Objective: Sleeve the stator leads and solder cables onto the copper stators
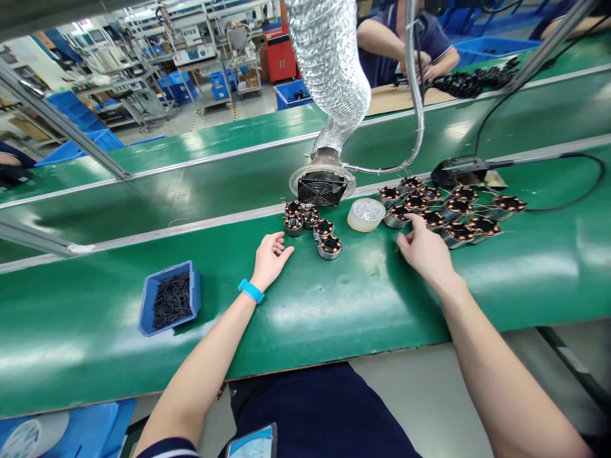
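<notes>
- Worktop [334, 318], green: near edge is fronted by the wearer's dark clothing and badge [252, 443].
- Blue bin [193, 286], filled with thin black pieces [172, 299], is set left of the left hand, between near and far edges.
- Left hand [272, 259], blue band [251, 291] on wrist: fingers loosely curled, nothing gripped; held just beside the small stator group.
- Right hand [424, 251]: thumb and index finger are held at the near left side of the large stator group; whether a stator is pinched cannot be told.
- Small stator group [329, 248]: five copper-wound rings, strung toward the worktop's far edge.
- Large stator group [458, 207]: about a dozen, bunched toward the far edge, right side.
- Round tub [366, 215], whitish, is placed between both groups.
- Fan [322, 189] is hung from silver duct [329, 57] at the far edge.
- Black holder [458, 172] is seen behind the large stator group.
- Co-worker [382, 41] is seen at the bench beyond.
</notes>
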The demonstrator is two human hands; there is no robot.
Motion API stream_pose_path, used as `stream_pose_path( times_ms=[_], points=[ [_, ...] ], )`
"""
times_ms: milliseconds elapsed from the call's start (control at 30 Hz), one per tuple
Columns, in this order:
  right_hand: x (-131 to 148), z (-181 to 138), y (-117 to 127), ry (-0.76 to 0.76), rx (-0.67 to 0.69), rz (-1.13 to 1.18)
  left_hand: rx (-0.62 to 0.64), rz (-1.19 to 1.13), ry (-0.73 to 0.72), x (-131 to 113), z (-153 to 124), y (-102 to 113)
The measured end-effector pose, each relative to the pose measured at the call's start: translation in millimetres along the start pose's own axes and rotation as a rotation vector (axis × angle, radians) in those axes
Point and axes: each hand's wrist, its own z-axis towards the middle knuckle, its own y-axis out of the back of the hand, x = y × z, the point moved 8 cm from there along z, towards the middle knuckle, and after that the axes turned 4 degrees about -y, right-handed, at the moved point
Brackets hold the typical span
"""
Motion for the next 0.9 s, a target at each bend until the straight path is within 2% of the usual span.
stream_pose_path(
  times_ms=[167, 333, 433, 533, 633, 733, 800, 900],
  points=[
    [8.8, -23.8, 9.0, 0.031, -0.028, -0.049, 0.045, -0.003, -0.031, -14.2, -31.0, 10.5],
    [28.2, -82.7, 11.2, 0.143, -0.019, -0.099, 0.092, -0.005, -0.035, -28.6, -57.0, 12.9],
    [57.7, -127.8, 12.8, 0.293, -0.075, -0.12, 0.144, 0.013, -0.046, -44.9, -78.0, 8.6],
    [98.1, -171.2, 10.6, 0.472, -0.12, -0.1, 0.266, 0.074, -0.11, -70.7, -105.1, -1.5],
    [136.5, -203.2, 1.7, 0.624, -0.036, 0.052, 0.358, 0.205, -0.15, -89.7, -130.1, -6.6],
    [163.3, -217.9, -6.5, 0.707, 0.113, 0.298, 0.308, 0.331, -0.082, -89.5, -143.5, 4.9],
    [169.0, -214.2, -10.3, 0.655, 0.164, 0.441, 0.275, 0.391, -0.034, -84.2, -148.4, 15.0],
    [169.0, -202.2, -18.5, 0.571, 0.158, 0.531, 0.264, 0.438, 0.019, -76.1, -150.3, 24.6]
  ],
)
